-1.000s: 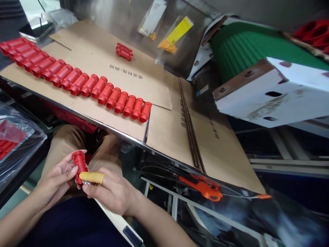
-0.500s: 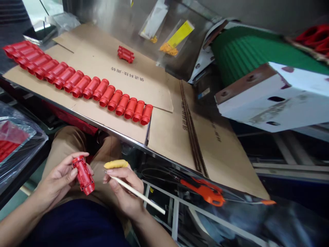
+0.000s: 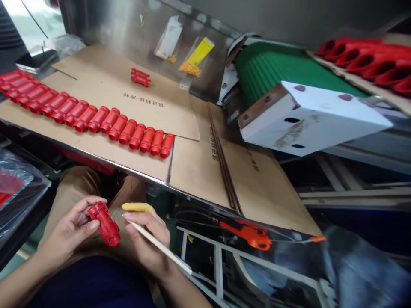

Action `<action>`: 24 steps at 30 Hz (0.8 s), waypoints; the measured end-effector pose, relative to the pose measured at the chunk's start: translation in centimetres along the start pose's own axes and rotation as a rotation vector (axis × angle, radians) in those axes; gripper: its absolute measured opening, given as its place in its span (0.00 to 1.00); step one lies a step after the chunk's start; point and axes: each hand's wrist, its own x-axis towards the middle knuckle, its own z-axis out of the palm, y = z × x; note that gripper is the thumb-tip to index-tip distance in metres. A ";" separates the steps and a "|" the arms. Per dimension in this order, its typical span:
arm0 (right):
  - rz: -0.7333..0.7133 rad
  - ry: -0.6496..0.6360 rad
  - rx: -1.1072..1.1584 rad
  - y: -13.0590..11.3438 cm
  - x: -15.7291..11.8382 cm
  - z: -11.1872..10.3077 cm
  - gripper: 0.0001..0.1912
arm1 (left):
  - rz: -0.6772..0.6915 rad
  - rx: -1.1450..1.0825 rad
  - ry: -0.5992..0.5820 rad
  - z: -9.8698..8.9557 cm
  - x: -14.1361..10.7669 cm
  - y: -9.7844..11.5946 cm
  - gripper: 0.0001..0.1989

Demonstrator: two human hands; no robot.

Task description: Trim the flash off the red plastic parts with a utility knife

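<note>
My left hand (image 3: 72,226) grips a red plastic tubular part (image 3: 104,223) between thumb and fingers, above my lap. The part is tilted, its lower end toward the right. Close by on the right, my right hand (image 3: 149,239) is closed round a thin pale stick-like tool (image 3: 160,244), held like a pen. The tool's fine dark tip points at the red part without touching it. A yellow finger cot (image 3: 137,207) covers one finger of this hand. Beyond the hands, a long row of similar red tubular parts (image 3: 117,127) lies along the cardboard-covered table (image 3: 96,147).
One red part (image 3: 140,77) lies apart on the cardboard. Small bags (image 3: 196,55) hang at the metal back wall. A green conveyor belt (image 3: 266,64) stands right, with more red parts (image 3: 366,60) beyond. An orange-handled tool (image 3: 247,233) hangs below the table edge. A plastic-wrapped box (image 3: 19,188) is left.
The camera view has swung rightward, so table and conveyor appear further left. The red part has turned slightly in my left hand. Both hands keep their holds.
</note>
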 end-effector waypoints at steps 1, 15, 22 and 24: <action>-0.051 -0.006 -0.023 -0.2 0.2 0.1 0.09 | -0.002 0.027 0.010 0.3 0.0 0.1 0.25; -0.168 0.019 -0.044 -0.2 -0.3 1.0 0.11 | -0.036 0.069 0.110 2.1 -1.0 0.5 0.21; -0.177 0.015 -0.056 -0.3 -0.3 1.4 0.10 | -0.020 0.034 0.097 1.7 -1.1 -0.2 0.21; -0.177 0.011 -0.071 -0.5 -0.2 1.5 0.10 | 0.004 0.026 0.094 1.3 -1.0 -0.7 0.20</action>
